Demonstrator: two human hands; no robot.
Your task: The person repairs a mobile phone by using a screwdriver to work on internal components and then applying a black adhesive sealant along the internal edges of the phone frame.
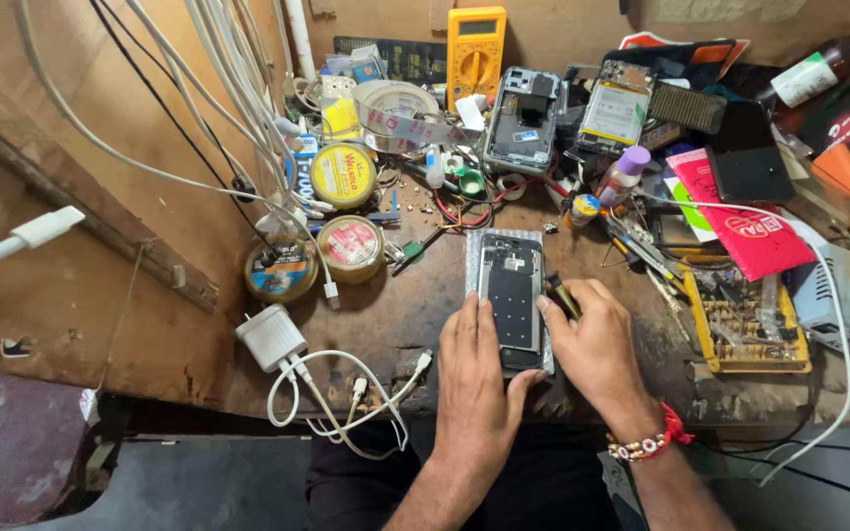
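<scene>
A white charger (271,335) with its coiled cable lies at the left of the worn wooden bench (415,305), below three round tins (343,175). The left hand (474,379) rests flat on the opened phone (511,295), fingers spread and pressing its lower half (back cover off, insides showing). Just beside it, the right hand (597,344) curls closed around a dark screwdriver (563,293) at the phone's right edge. A yellow bit tray (745,329) sits further right.

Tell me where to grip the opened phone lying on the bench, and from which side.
Take the opened phone by its two long edges, coming from above at the near end. It lies flat, back open and facing up, so the exposed middle is best avoided. The left hand already rests on that near end; the right hand sits alongside its right edge.
</scene>
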